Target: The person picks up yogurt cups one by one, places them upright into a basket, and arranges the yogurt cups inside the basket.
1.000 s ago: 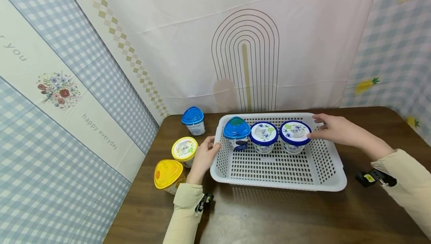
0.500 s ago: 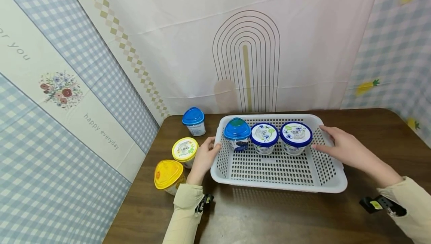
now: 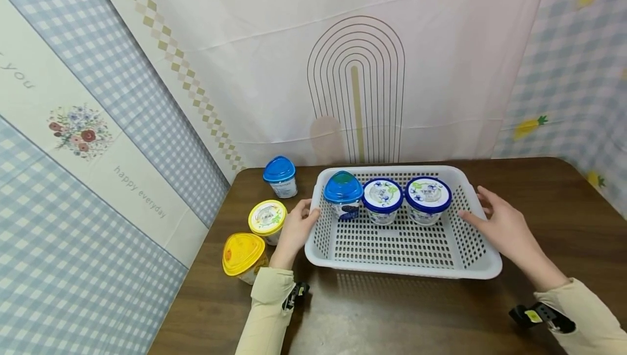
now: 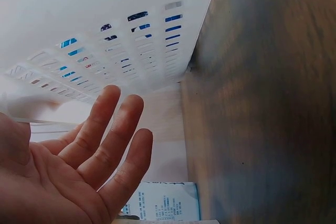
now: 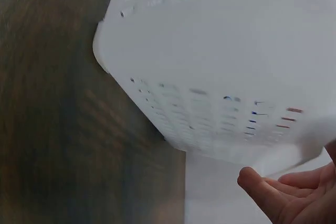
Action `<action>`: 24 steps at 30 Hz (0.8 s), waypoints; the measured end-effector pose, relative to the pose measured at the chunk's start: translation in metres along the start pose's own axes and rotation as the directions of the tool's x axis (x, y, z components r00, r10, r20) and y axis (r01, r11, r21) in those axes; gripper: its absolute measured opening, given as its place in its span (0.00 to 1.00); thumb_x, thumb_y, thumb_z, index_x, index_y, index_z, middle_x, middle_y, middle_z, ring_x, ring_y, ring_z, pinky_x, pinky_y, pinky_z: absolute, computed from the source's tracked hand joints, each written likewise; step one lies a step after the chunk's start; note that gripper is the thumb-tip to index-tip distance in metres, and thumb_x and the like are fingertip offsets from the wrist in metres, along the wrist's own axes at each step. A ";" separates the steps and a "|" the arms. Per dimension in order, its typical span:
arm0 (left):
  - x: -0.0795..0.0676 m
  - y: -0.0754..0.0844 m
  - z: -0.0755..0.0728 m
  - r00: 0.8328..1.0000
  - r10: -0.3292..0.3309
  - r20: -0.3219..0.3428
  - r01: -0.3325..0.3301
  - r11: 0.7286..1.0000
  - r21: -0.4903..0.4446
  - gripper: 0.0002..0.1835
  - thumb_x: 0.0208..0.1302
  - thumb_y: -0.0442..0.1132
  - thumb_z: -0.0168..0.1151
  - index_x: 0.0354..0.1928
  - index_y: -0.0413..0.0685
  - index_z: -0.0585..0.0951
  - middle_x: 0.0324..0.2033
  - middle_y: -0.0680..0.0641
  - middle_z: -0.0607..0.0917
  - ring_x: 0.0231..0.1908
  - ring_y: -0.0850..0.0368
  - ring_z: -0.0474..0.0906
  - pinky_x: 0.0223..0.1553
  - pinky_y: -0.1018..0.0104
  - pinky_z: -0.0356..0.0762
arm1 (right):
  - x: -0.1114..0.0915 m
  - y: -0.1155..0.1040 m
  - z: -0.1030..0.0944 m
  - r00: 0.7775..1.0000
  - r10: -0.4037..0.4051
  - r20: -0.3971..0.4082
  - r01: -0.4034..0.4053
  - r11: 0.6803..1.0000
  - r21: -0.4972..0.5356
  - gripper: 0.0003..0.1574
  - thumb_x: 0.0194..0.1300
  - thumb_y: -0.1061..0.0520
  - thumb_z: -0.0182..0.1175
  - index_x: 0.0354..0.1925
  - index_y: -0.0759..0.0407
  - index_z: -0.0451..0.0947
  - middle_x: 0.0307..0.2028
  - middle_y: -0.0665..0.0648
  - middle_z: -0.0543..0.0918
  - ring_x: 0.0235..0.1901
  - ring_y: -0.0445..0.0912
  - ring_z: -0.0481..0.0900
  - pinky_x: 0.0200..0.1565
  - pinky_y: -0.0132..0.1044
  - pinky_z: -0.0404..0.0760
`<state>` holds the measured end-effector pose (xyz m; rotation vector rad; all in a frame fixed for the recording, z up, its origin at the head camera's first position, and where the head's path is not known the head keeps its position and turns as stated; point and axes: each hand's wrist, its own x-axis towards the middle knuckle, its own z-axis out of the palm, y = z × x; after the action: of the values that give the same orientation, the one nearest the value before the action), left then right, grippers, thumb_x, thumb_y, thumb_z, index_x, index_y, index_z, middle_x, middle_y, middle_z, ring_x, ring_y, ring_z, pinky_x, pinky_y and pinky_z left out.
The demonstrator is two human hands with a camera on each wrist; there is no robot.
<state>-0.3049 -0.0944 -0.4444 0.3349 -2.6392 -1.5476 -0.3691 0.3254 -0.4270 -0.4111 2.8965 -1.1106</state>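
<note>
A white perforated plastic basket (image 3: pixel 392 269) lies on the table. Inside it, along the back, stand a tub with a rounded-triangle blue lid (image 3: pixel 344 187) and two tubs with round white-and-blue lids, the middle tub (image 3: pixel 383 194) and the right tub (image 3: pixel 428 194). My left hand (image 3: pixel 293 231) holds the basket's left rim, thumb over the top and fingers outside below. At the right rim my right hand (image 3: pixel 504 225) has its thumb over the inner side and its fingers around the outside. Both wrist views show the fingers under the rim by the basket wall.
Left of the basket stand a blue-lidded tub (image 3: pixel 280 175), a round yellow-lidded tub (image 3: pixel 267 219) close beside my left hand, and a larger yellow-lidded tub (image 3: pixel 243 254) nearer the front. A wooden table (image 3: pixel 372 317) lies beneath, with a cloth backdrop (image 3: pixel 441 72) behind.
My right hand has left the right tub and moved rightward onto the basket's right rim. My left hand keeps its place at the left rim. Basket and tubs appear unmoved.
</note>
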 end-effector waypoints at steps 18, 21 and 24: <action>-0.003 0.000 -0.004 1.000 0.000 0.000 0.000 1.000 0.026 0.26 0.74 0.51 0.55 0.68 0.47 0.72 0.47 0.42 0.86 0.39 0.52 0.84 0.42 0.54 0.86 | -0.005 0.004 0.015 0.996 0.078 0.040 -0.086 0.962 0.260 0.53 0.75 0.44 0.55 0.79 0.66 0.38 0.68 0.82 0.58 0.53 0.75 0.76 0.35 0.54 0.86; -0.002 0.002 -0.003 1.000 0.008 -0.011 -0.007 0.999 0.048 0.26 0.74 0.52 0.55 0.67 0.47 0.73 0.46 0.42 0.86 0.39 0.52 0.83 0.43 0.55 0.85 | -0.005 0.005 0.016 0.995 0.091 0.043 -0.099 0.949 0.299 0.50 0.76 0.48 0.53 0.80 0.65 0.37 0.69 0.82 0.58 0.57 0.76 0.72 0.39 0.56 0.86; -0.004 0.003 -0.002 1.000 0.013 -0.026 -0.011 0.997 0.081 0.27 0.74 0.52 0.55 0.67 0.46 0.73 0.45 0.43 0.86 0.38 0.53 0.83 0.43 0.55 0.85 | -0.005 0.005 0.017 0.995 0.092 0.040 -0.099 0.943 0.318 0.48 0.77 0.51 0.51 0.80 0.64 0.37 0.69 0.81 0.60 0.57 0.75 0.73 0.41 0.57 0.85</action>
<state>-0.3010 -0.0936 -0.4407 0.3418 -2.6834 -1.4258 -0.3637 0.3190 -0.4439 -0.2670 2.6127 -1.5105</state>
